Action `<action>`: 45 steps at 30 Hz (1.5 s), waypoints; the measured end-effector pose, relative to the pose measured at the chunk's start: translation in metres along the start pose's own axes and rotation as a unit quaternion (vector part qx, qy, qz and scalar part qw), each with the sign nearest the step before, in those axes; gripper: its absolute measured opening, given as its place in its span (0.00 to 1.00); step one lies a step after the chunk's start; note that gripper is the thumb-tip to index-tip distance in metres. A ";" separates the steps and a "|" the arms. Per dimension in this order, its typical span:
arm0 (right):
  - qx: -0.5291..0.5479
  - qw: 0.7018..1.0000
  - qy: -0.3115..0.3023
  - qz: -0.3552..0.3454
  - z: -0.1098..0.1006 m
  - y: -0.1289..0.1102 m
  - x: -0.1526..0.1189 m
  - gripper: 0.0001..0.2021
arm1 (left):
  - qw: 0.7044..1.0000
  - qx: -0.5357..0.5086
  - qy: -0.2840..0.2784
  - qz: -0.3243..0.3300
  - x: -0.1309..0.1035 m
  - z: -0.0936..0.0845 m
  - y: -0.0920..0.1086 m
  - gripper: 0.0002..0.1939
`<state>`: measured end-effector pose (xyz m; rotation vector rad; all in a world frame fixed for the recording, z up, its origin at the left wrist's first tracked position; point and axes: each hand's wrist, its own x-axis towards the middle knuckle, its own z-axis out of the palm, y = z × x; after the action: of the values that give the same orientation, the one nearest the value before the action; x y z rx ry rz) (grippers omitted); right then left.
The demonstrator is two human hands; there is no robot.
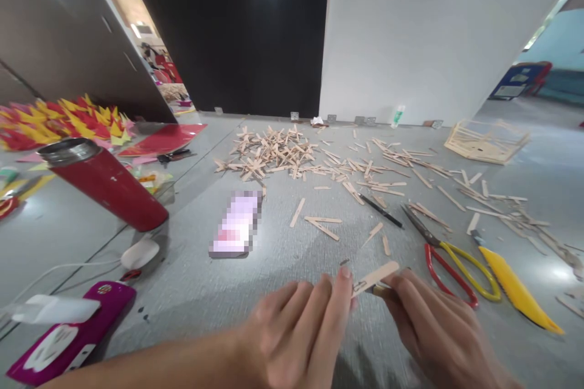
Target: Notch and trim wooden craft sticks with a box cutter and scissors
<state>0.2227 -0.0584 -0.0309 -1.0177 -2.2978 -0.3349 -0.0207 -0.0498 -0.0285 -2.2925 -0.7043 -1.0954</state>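
My left hand (303, 331) is closed, its thumb and fingers pinching one end of a flat wooden craft stick (376, 276). Dark printed marks show on the stick near my thumb. My right hand (433, 322) is closed close to the stick's other end. Between its fingertips sits a small tan and dark piece (378, 290) just under the stick; what it is I cannot make out. Beyond my hands lie loose craft stick pieces (323, 220) and a black pen (381, 211). To the right are scissors (449, 249) with red and yellow handles and a yellow cutter (517, 285).
A heap of stick pieces (274, 152) spreads across the table's back. A stick frame (486, 141) stands at far right. Leftward are a phone (237, 222), a red flask (107, 185), a purple case (73, 334), a white charger with cable (139, 251) and folded paper pieces (64, 121).
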 end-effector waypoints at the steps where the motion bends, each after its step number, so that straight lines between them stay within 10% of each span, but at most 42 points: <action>1: -0.001 1.000 -0.001 0.000 -0.002 -0.001 0.001 0.07 | 0.999 -0.038 -0.008 -0.029 0.003 -0.001 -0.001 0.09; 5: 0.021 0.997 -0.061 0.046 -0.013 -0.003 0.005 0.11 | 0.938 -0.215 -0.112 -0.247 0.016 -0.003 -0.006 0.18; 12: 0.147 0.955 -0.177 0.188 -0.034 0.010 0.019 0.19 | 0.716 -0.412 -0.335 -0.454 0.023 -0.001 -0.021 0.24; 14: 0.302 0.863 -0.259 0.312 -0.040 0.013 0.030 0.19 | 0.711 -0.441 -0.325 -0.440 0.021 0.003 -0.023 0.23; 18: 0.567 0.496 -0.399 0.523 -0.039 -0.001 0.040 0.19 | 0.734 -0.461 -0.255 -0.429 0.011 0.014 -0.013 0.23; 20: 0.626 0.434 -0.378 0.526 -0.030 -0.018 0.034 0.21 | 0.738 -0.464 -0.234 -0.430 0.006 0.019 -0.005 0.22; 25: 0.645 0.475 -0.314 0.510 -0.019 -0.027 0.022 0.25 | 0.752 -0.477 -0.217 -0.399 0.003 0.022 -0.005 0.20; 30: 0.595 0.407 -0.505 0.475 -0.040 0.022 0.041 0.24 | 0.757 -0.490 -0.243 -0.357 0.007 0.017 -0.011 0.17; 34: 0.632 0.407 -0.415 0.513 -0.022 -0.006 0.035 0.25 | 0.762 -0.468 -0.222 -0.388 0.002 0.022 -0.001 0.18; 38: 0.652 0.471 -0.286 0.520 -0.008 -0.033 0.026 0.27 | 0.762 -0.463 -0.220 -0.395 0.000 0.026 -0.001 0.19; 42: 0.581 0.426 -0.468 0.512 -0.027 0.003 0.044 0.20 | 0.760 -0.476 -0.250 -0.365 0.004 0.021 -0.013 0.19; 45: 0.573 0.428 -0.494 0.494 -0.027 0.009 0.050 0.18 | 0.762 -0.468 -0.249 -0.371 0.004 0.021 -0.014 0.18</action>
<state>0.2149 -0.0353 0.0211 -1.5337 -1.2721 2.4746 -0.0153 -0.0251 -0.0338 -3.3616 -1.6883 -1.3675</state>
